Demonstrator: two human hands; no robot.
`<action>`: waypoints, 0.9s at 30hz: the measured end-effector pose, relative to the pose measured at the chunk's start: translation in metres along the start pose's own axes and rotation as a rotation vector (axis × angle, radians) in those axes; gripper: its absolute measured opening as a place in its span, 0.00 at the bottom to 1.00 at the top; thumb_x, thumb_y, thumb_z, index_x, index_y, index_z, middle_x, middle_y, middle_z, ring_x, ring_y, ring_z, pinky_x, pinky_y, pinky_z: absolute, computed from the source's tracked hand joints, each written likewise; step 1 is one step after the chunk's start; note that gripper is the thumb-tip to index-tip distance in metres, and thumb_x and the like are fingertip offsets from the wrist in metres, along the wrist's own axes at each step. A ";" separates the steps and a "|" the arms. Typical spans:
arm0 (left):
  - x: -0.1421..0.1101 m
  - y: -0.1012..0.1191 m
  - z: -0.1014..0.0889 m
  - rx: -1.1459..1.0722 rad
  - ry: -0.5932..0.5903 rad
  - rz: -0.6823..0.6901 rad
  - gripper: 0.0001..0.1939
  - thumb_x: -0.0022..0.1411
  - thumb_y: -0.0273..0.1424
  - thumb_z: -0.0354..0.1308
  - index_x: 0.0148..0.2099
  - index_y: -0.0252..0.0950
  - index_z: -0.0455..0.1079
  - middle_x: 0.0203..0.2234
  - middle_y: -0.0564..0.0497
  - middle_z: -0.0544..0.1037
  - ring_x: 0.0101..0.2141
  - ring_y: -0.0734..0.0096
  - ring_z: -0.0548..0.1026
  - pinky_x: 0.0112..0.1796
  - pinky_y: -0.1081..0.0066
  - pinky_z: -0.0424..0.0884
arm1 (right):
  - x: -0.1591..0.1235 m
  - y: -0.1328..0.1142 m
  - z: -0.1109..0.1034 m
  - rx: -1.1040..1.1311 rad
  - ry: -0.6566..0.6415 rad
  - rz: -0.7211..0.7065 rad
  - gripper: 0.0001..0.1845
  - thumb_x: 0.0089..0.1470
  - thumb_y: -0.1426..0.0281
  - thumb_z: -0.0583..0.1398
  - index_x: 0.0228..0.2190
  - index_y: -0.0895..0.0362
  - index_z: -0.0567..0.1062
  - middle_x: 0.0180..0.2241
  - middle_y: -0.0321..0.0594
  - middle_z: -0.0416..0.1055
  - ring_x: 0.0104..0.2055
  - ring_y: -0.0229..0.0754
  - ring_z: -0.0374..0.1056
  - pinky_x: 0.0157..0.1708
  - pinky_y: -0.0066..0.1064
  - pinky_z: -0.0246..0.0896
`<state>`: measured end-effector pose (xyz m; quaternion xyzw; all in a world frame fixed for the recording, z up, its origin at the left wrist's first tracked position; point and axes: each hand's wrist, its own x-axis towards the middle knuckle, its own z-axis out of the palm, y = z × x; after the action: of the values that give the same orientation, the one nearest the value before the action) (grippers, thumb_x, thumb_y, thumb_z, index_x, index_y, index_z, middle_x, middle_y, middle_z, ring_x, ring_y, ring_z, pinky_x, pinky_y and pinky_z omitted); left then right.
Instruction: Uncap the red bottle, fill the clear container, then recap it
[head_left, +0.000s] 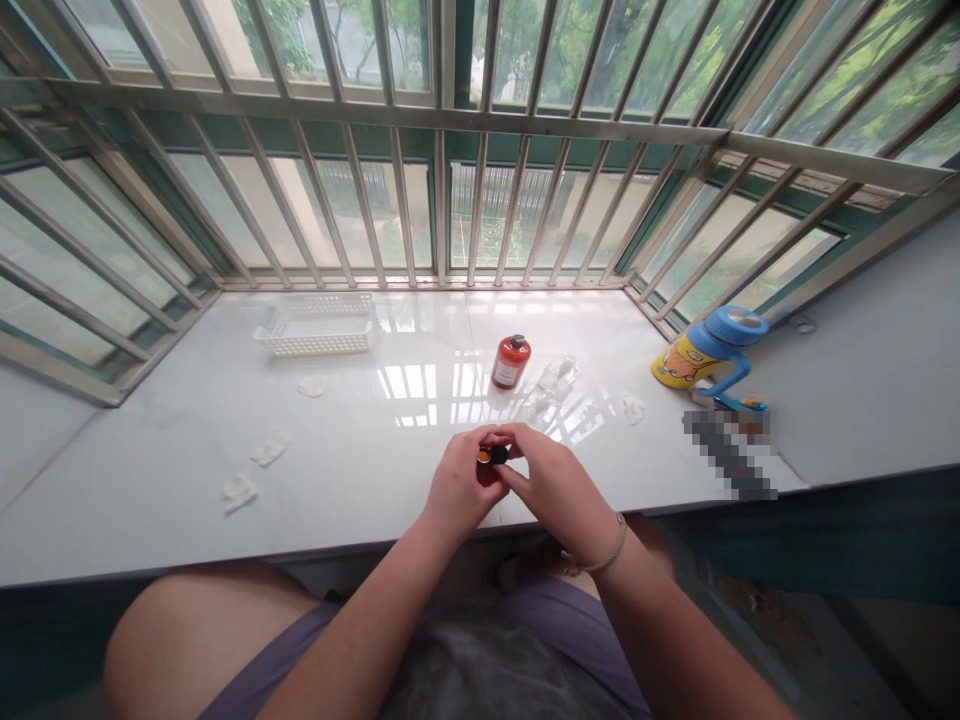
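Both hands meet over the near edge of a white window sill. My left hand is wrapped round a small dark red bottle with an orange neck. My right hand pinches the bottle's small black cap at its top. A bracelet sits on my right wrist. A second, larger red bottle with a white label stands upright farther back on the sill.
A white slotted basket sits at the back left. Crumpled white wads lie on the left and one on the right. A clear plastic wrapper lies beside the larger bottle. A yellow and blue kids' cup lies at right. Metal window bars enclose the sill.
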<state>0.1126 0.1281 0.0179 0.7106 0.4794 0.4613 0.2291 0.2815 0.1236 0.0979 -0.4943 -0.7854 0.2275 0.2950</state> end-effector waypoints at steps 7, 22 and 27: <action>-0.001 -0.004 0.003 -0.011 0.021 0.017 0.40 0.60 0.26 0.67 0.72 0.41 0.59 0.51 0.45 0.81 0.53 0.55 0.80 0.55 0.53 0.79 | 0.006 -0.012 0.007 0.007 -0.001 0.009 0.23 0.60 0.79 0.65 0.55 0.50 0.73 0.48 0.42 0.80 0.51 0.51 0.77 0.52 0.47 0.75; -0.005 -0.007 0.005 -0.099 0.020 -0.084 0.48 0.59 0.27 0.68 0.76 0.43 0.49 0.67 0.36 0.73 0.64 0.50 0.76 0.60 0.50 0.78 | 0.000 -0.001 0.021 0.027 0.004 -0.191 0.23 0.66 0.79 0.56 0.58 0.48 0.73 0.48 0.45 0.78 0.51 0.52 0.73 0.52 0.50 0.75; -0.006 -0.005 0.002 -0.089 0.004 -0.146 0.47 0.61 0.29 0.70 0.75 0.43 0.50 0.59 0.40 0.78 0.53 0.53 0.83 0.54 0.51 0.81 | -0.002 -0.002 0.022 -0.034 0.093 -0.082 0.25 0.63 0.71 0.67 0.59 0.49 0.70 0.49 0.46 0.76 0.50 0.55 0.73 0.52 0.53 0.74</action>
<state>0.1112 0.1251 0.0101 0.6619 0.5092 0.4659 0.2925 0.2657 0.1193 0.0826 -0.4767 -0.7942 0.1786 0.3318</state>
